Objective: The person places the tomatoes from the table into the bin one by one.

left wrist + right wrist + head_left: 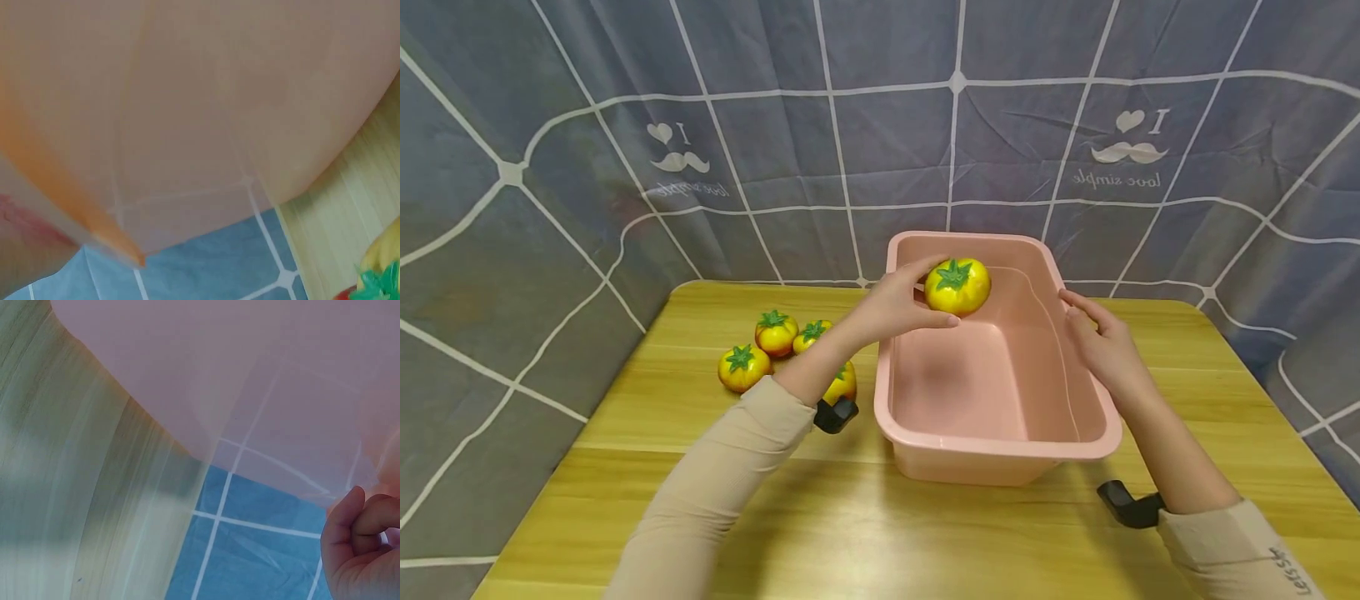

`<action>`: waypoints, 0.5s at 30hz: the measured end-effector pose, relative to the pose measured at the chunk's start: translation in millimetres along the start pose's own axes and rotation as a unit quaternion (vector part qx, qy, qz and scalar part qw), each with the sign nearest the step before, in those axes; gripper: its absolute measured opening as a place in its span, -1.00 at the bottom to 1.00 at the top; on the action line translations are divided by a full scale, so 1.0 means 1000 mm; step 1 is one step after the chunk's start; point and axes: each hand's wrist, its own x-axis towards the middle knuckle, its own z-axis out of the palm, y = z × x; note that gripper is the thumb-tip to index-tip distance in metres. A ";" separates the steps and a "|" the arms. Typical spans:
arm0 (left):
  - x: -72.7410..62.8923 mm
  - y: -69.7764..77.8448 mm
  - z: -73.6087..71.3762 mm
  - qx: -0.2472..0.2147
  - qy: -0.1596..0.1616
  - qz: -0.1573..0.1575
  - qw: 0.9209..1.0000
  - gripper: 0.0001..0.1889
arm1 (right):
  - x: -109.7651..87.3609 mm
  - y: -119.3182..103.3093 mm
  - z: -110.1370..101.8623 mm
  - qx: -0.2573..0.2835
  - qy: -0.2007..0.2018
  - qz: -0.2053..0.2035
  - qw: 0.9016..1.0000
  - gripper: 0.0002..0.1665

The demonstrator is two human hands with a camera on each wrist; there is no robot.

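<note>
My left hand (942, 292) holds a yellow-orange tomato (958, 286) with a green stalk top, gripped between thumb and fingers above the far left of a pink plastic tub (985, 462). The inside of the tub shows nothing else. My right hand (1075, 310) lies on the tub's right rim; in the right wrist view its fingers (356, 550) curl at that rim. The tub's translucent wall (200, 125) fills the left wrist view, with part of a tomato (382, 272) at the bottom right corner.
The tub stands on a wooden table (700, 467). Several more tomatoes lie left of it, such as one (743, 367) and another (776, 332). A grey-blue cloth with white lines (880, 150) hangs behind the table and on both sides.
</note>
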 end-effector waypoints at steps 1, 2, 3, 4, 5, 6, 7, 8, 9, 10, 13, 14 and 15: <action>0.001 0.000 0.003 0.014 -0.007 0.008 1.000 -0.16 | 0.000 0.000 0.000 0.003 -0.001 0.000 1.000 -0.37; 0.002 0.000 0.006 0.041 -0.016 0.015 0.999 -0.16 | 0.000 -0.001 0.000 0.004 -0.001 0.000 1.000 -0.37; 0.002 0.000 0.008 0.073 -0.026 0.023 0.997 -0.15 | 0.000 -0.001 0.000 0.005 0.001 0.001 1.000 -0.37; 0.001 0.000 0.010 0.106 -0.037 0.029 0.993 -0.15 | 0.000 -0.001 0.001 0.003 0.002 0.000 1.000 -0.37; 0.000 0.000 0.012 0.141 -0.047 0.036 0.988 -0.15 | 0.000 -0.002 0.001 0.001 0.002 0.000 1.000 -0.37; -0.001 0.000 0.013 0.174 -0.055 0.041 0.982 -0.14 | 0.000 -0.002 0.001 -0.001 0.003 0.001 1.000 -0.37; -0.001 0.000 0.014 0.202 -0.062 0.047 0.976 -0.14 | 0.000 -0.003 0.001 -0.003 0.003 0.002 1.000 -0.37; -0.002 0.001 0.014 0.227 -0.066 0.052 0.970 -0.14 | 0.000 -0.003 0.001 -0.006 0.005 0.002 1.000 -0.36; -0.003 0.000 0.015 0.242 -0.070 0.056 0.966 -0.15 | 0.000 -0.003 0.001 -0.009 0.005 0.004 1.000 -0.36; -0.003 0.000 0.015 0.252 -0.074 0.059 0.963 -0.16 | 0.000 -0.003 0.001 -0.011 0.006 0.004 1.000 -0.36; -0.004 0.000 0.015 0.272 -0.086 0.064 0.956 -0.17 | 0.000 -0.003 -0.001 -0.014 0.007 0.010 1.000 -0.35; -0.004 -0.001 0.015 0.277 -0.090 0.065 0.954 -0.17 | 0.000 -0.003 -0.001 -0.015 0.007 0.010 1.000 -0.35; -0.004 -0.001 0.015 0.280 -0.093 0.065 0.953 -0.16 | 0.000 -0.003 -0.001 -0.016 0.007 0.010 1.000 -0.36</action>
